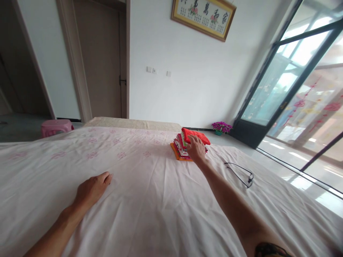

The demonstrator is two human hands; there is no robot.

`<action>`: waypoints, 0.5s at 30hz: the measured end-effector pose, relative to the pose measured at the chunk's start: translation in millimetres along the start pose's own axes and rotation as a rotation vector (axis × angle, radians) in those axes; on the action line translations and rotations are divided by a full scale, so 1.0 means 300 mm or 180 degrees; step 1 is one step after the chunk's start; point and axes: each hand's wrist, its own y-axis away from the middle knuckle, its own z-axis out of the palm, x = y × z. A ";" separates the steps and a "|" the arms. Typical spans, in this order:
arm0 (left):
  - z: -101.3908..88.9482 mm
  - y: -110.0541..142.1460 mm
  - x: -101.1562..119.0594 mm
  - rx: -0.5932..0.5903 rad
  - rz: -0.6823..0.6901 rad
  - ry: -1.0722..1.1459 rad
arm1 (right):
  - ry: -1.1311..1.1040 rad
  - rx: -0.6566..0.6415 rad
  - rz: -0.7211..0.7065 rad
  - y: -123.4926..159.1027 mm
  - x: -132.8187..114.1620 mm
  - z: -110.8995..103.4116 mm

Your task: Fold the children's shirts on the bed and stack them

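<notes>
A small stack of folded cloths (180, 150) sits on the bed, with orange at the bottom and patterned white, pink and green layers above. On top lies a folded red towel (199, 136), slightly askew. My right hand (196, 148) is at the near side of the stack, its bent fingers over the red towel's near edge; the thumb is mostly hidden. Off to the left, my left hand (93, 187) rests on the pale sheet (139, 200), curled closed with nothing visible in it.
Black-framed glasses (242, 175) lie right of my right forearm. Beyond the bed are a pink stool (56, 126), a potted purple flower (222, 127) and a glass door (278, 78). A beige cover (134, 123) lies along the far edge.
</notes>
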 end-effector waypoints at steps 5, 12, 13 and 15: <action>-0.002 0.000 0.002 -0.0009 -0.0037 0.0007 | 0.0602 -0.0193 0.0184 -0.108 0.135 0.026; -0.006 -0.001 0.007 0.0014 -0.0074 -0.0002 | 0.1108 -0.0712 0.0074 -0.169 0.153 0.014; -0.006 -0.001 0.008 0.0020 -0.0080 -0.0009 | 0.1086 -0.0668 0.0068 -0.173 0.139 0.007; -0.006 -0.001 0.010 0.0031 -0.0073 -0.0027 | 0.0869 -0.0520 0.0108 -0.178 0.100 -0.012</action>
